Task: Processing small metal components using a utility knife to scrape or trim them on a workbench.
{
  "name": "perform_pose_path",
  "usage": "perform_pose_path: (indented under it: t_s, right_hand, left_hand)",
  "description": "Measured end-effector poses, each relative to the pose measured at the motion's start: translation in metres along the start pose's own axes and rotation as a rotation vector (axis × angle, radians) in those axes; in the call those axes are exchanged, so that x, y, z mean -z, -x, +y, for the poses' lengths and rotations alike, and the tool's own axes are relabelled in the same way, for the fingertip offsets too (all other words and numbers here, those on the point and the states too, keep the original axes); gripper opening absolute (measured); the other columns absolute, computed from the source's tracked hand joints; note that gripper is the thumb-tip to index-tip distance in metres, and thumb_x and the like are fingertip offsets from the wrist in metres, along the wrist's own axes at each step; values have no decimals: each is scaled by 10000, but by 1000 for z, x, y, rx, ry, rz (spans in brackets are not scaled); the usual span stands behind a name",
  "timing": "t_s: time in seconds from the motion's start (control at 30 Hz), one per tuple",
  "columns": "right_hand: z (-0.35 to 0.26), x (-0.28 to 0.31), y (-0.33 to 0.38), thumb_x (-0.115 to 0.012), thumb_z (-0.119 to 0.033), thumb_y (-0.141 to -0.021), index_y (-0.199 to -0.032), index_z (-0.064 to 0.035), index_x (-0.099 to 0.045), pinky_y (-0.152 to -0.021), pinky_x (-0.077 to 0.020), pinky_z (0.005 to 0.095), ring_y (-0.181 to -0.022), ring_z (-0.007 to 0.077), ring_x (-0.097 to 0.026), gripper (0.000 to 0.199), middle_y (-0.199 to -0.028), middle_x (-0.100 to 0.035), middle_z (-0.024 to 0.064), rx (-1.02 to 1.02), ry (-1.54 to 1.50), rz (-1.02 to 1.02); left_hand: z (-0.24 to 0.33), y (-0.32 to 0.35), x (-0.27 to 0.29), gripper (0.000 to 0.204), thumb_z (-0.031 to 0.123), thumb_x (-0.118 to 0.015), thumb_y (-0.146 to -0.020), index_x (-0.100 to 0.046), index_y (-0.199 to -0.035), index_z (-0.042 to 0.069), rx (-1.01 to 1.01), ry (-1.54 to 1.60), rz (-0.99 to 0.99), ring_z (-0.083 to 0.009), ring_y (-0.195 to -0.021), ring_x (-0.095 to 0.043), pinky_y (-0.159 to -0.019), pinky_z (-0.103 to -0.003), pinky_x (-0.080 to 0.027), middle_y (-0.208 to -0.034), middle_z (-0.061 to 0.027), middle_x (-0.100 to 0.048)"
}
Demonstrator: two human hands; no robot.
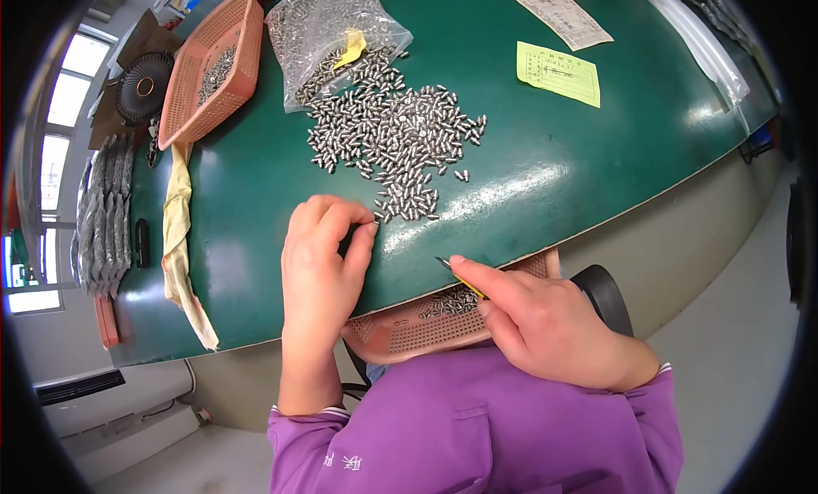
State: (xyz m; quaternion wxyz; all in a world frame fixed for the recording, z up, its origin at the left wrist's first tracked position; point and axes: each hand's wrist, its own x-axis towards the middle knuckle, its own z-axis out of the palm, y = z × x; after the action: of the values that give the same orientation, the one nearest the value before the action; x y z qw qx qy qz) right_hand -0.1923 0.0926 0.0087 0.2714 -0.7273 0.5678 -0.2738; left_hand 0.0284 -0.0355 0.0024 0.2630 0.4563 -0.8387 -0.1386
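Note:
A heap of small shiny metal parts with pointed ends [413,128] lies on the green table [256,264]. At the near tip of the heap, my left hand [324,247] is closed, thumb and forefinger pinched on one small metal part [376,222], mostly covered by the fingertips. My right hand [554,324] is closed around a thin yellow-handled tool with a dark pointed tip [464,283], which points up and left above the table's front edge; its exact kind is unclear. Below that edge, a pink basket [383,345] on my lap side holds more metal parts.
Behind the heap lies an open clear plastic bag [328,25] of parts with a yellow slip. Another pink basket [247,68], a pale cloth strip [177,238] and stacked grey packets [106,213] are at left. Paper slips [558,74] and a plastic sleeve [703,51] lie far right.

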Motion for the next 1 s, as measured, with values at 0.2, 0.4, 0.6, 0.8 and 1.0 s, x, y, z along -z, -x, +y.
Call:
perform_pose_path:
  t_s: [0.2, 0.4, 0.6, 0.8, 1.0]
  right_hand:
    - [3, -5, -2, -638, -94, -912, -1422, -80, -532, -654, -582, 404, -726, 311, -701, 522, -908, -681, 130, 57, -15, 51]
    - [2, -14, -3, -658, -112, -890, -1401, -55, -550, -586, -576, 386, -651, 281, -689, 524, -885, -673, 115, 87, 8, 88]
    - [1, -14, -5, -663, -107, -885, -1394, -26, -554, -543, -558, 347, -607, 235, -669, 526, -833, -646, 103, 131, 76, 102]
    - [-1, -4, -9, -655, -86, -877, -1392, 4, -545, -543, -562, 374, -626, 277, -678, 534, -848, -651, 135, 112, 62, 19]
    - [-6, 1, -12, -628, -60, -882, -1403, 22, -521, -581, -574, 437, -659, 352, -677, 539, -911, -665, 198, 95, 60, -52]
  left_hand:
    - [21, 14, 0, 144, 3, -759, -756, -646, -836, 45, -76, 106, -78, -298, -859, -599, -746, -406, -491, -886, -89, -621]
    - [31, 24, -12, 183, -3, -784, -725, -633, -805, 63, -80, 135, -29, -279, -797, -564, -696, -393, -465, -844, -72, -598]
    - [31, 28, -17, 197, -42, -765, -707, -597, -780, 31, -66, 145, 4, -277, -767, -555, -695, -379, -451, -800, -98, -570]
    - [30, 28, -18, 196, -51, -759, -711, -589, -770, 27, -66, 171, 18, -278, -745, -545, -677, -378, -443, -783, -100, -562]
    - [30, 28, -16, 196, -51, -763, -708, -596, -775, 27, -62, 179, 5, -279, -752, -555, -690, -380, -452, -786, -99, -572]
